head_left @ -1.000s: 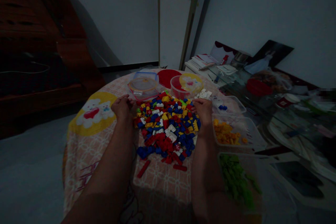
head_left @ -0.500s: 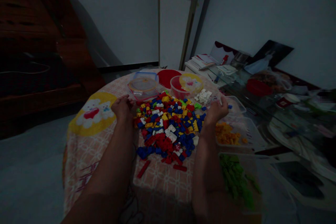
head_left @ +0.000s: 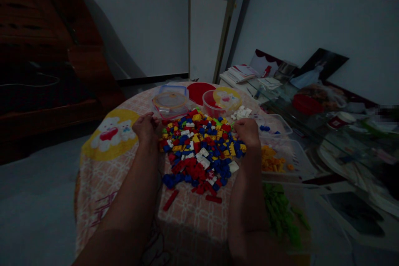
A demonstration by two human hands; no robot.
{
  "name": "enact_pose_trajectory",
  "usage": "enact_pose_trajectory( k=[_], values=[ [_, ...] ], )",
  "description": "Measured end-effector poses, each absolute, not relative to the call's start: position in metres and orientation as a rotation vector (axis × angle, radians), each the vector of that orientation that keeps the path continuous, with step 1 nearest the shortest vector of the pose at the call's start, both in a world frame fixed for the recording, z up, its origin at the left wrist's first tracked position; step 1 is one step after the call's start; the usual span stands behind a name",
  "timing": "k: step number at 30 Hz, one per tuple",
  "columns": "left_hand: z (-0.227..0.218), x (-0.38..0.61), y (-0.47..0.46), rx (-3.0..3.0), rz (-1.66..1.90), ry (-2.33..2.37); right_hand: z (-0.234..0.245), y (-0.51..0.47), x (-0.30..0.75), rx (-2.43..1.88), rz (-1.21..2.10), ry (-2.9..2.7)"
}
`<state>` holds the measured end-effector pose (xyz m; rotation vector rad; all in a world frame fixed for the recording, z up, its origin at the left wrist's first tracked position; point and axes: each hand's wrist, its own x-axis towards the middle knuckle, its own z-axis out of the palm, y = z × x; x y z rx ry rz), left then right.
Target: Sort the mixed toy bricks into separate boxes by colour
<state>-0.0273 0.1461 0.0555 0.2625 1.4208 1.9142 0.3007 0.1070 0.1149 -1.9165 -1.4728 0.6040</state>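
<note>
A heap of mixed toy building bricks (head_left: 199,145) in red, blue, yellow, white and green lies on the patterned tablecloth (head_left: 187,220). My left hand (head_left: 146,129) rests at the heap's left edge, its fingers curled inward; whatever they hold is too dark to make out. On the heap's right edge, my right hand (head_left: 248,131) has its fingers pinched together, fingertips among the bricks and hidden from view. Just beyond that hand lies a small group of white bricks (head_left: 241,112). To its right, a clear box holds several blue bricks (head_left: 264,128).
Orange-yellow bricks (head_left: 272,160) fill part of one clear box, green bricks (head_left: 282,212) another nearer box. Behind the heap stand clear containers (head_left: 170,102), a round clear tub (head_left: 209,110) and a red disc (head_left: 199,91). A cluttered glass table (head_left: 280,95) is at right.
My right hand has moved left from the clear box with blue bricks to the heap's right edge. More blue bricks now show in that box. My left hand stays put.
</note>
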Motion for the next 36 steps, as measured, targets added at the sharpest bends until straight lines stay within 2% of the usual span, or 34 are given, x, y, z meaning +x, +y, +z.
enact_pose_trajectory(
  k=[6, 11, 18, 26, 36],
  values=[
    [0.056, -0.027, 0.147, 0.253, 1.908, 1.435, 0.124, 0.102, 0.278, -1.936, 0.681, -1.748],
    [0.055, -0.028, 0.148, 0.251, 1.92, 1.409, 0.122, 0.102, 0.27, -1.919, 0.923, -1.896],
    [0.056, -0.028, 0.148, 0.26, 1.912, 1.403, 0.125, 0.1, 0.265, -1.935, 0.946, -2.049],
    [0.052, -0.029, 0.15, 0.232, 1.927, 1.404, 0.117, 0.108, 0.251, -1.931, 0.625, -1.991],
    [0.051, -0.03, 0.151, 0.227, 1.917, 1.4, 0.105, 0.115, 0.242, -2.055, 0.455, -2.102]
  ],
)
